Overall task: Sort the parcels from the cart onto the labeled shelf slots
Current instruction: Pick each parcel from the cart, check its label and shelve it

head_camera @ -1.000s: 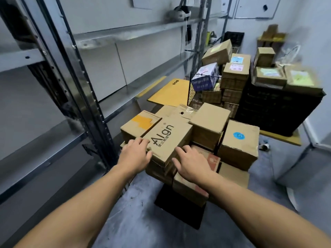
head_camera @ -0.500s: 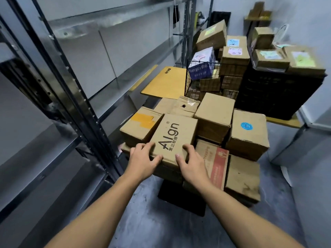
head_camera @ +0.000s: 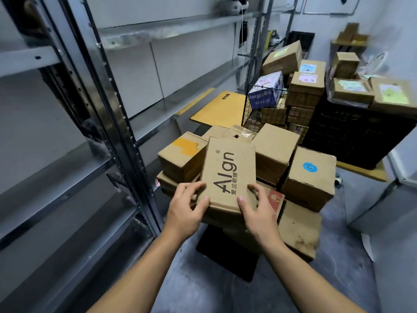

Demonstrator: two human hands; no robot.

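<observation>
Your left hand point(head_camera: 187, 205) and right hand point(head_camera: 259, 214) grip the near end of the flat brown box point(head_camera: 228, 172) — thumbs on top, fingers point(head_camera: 193, 185) curled round its sides. The box is tilted over the pile of brown boxes on the black cart point(head_camera: 228, 255), just beside the grey metal shelf point(head_camera: 158, 114). Behind the pile, a wire basket point(head_camera: 249, 109) holds a blue and white box point(head_camera: 266, 91) and more brown boxes. The black crate point(head_camera: 352, 132) carries boxes on top — you cannot see inside it.
</observation>
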